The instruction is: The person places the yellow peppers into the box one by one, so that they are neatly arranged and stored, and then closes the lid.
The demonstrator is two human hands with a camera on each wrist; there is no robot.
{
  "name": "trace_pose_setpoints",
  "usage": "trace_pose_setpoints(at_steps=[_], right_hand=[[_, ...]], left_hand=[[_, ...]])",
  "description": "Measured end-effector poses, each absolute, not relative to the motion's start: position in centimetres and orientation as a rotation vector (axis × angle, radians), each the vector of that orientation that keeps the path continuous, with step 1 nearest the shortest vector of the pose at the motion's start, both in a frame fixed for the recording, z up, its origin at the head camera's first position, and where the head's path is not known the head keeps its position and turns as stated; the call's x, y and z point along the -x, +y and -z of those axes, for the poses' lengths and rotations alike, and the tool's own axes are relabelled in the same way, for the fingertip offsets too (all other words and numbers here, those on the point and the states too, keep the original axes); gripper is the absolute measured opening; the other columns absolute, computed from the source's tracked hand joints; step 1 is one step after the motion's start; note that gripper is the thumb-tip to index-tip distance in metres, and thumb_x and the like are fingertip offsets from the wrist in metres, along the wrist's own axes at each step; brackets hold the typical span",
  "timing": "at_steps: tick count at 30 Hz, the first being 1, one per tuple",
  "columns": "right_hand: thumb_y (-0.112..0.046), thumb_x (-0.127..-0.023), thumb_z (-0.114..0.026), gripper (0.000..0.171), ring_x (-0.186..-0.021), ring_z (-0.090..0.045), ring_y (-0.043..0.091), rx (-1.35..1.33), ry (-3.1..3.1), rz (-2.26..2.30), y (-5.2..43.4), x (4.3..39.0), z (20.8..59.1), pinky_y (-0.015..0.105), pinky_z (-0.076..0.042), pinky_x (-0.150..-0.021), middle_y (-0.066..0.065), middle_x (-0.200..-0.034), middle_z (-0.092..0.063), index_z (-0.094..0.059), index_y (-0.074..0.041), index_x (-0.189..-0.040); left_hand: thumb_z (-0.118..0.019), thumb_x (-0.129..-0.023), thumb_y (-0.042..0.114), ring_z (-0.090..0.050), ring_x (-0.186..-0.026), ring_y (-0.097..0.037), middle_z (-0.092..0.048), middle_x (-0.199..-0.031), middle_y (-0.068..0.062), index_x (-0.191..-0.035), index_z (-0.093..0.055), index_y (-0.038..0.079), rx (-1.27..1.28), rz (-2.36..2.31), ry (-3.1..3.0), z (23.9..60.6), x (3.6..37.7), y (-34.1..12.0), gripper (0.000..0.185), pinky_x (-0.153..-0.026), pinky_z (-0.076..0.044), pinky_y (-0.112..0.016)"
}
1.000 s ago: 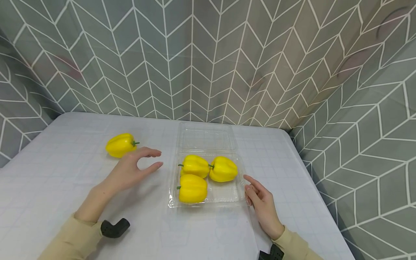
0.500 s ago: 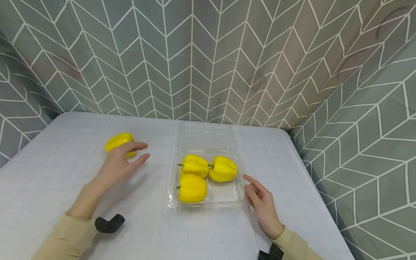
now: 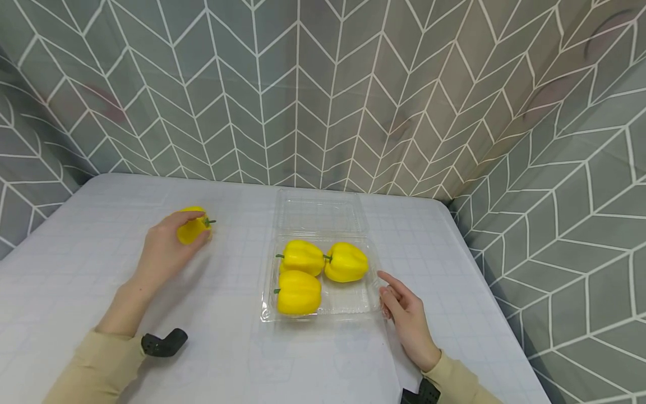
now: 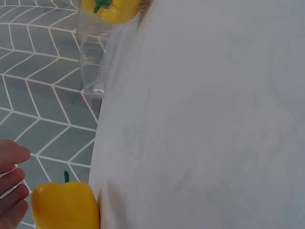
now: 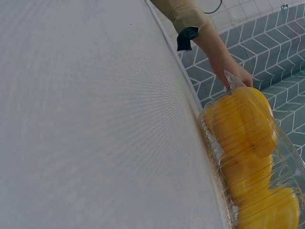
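My left hand (image 3: 164, 247) is on the loose pepper (image 3: 193, 227) out on the left of the table (image 3: 101, 280), fingers curled over its top and thumb under its near side, so the pepper sits right inside my grip with its green stem poking out to the right. From the left wrist view the pepper (image 4: 64, 205) fills the lower corner, my fingertips (image 4: 12, 183) pressed against its left side. My right hand (image 3: 406, 314) rests on the table at the right edge of the clear tray (image 3: 353, 303), fingers relaxed and just touching its rim, holding nothing. Three peppers (image 3: 299, 292) lie in that tray, two at the back side by side, one at the front left, with the front right corner bare. The tray's lid (image 3: 319, 213) lies open flat behind it. The held pepper is well apart from the tray, off to its left.
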State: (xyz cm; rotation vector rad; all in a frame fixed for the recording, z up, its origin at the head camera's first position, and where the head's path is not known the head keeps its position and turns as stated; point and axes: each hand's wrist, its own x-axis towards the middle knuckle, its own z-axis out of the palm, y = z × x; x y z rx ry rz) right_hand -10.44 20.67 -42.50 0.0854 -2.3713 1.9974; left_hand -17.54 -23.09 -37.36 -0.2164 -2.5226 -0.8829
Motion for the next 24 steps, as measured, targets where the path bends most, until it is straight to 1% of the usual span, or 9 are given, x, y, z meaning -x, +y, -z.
trace_pose_setpoints(at_steps=[5, 16, 24], right_hand=[[-0.025, -0.095, -0.055, 0.040, -0.061, -0.044, 0.013, -0.084, -2.376, -1.993, 20.7, 10.5, 42.5, 0.027, -0.042, -0.053, 0.006, -0.072, -0.047, -0.052, -0.012, -0.132], [-0.027, -0.095, -0.055, 0.039, -0.061, -0.044, 0.014, -0.083, -2.394, -1.968, 20.7, 10.4, 42.5, 0.028, -0.042, -0.052, 0.007, -0.072, -0.047, -0.052, -0.014, -0.132], [-0.026, -0.095, -0.055, 0.039, -0.061, -0.044, 0.015, -0.093, -2.384, -1.971, 20.8, 10.5, 42.6, 0.028, -0.041, -0.052, 0.007, -0.071, -0.047, -0.053, -0.014, -0.131]], left_hand=[[-0.070, -0.081, 0.011, -0.050, -0.112, -0.042, -0.057, -0.121, -0.023, -0.118, -0.059, -0.001, 0.198, 0.852, -2.526, 37.8, 17.8, -23.6, 0.040, -0.093, -0.040, -0.058], [-0.073, -0.077, 0.008, -0.040, -0.118, -0.045, -0.048, -0.129, -0.027, -0.124, -0.051, -0.005, 0.176, 0.776, -2.614, 38.7, 18.1, -24.2, 0.053, -0.098, -0.035, -0.061], [-0.076, -0.073, 0.006, -0.041, -0.116, -0.045, -0.048, -0.126, -0.027, -0.121, -0.052, -0.008, 0.178, 0.713, -2.594, 38.8, 18.2, -24.1, 0.056, -0.096, -0.037, -0.060]])
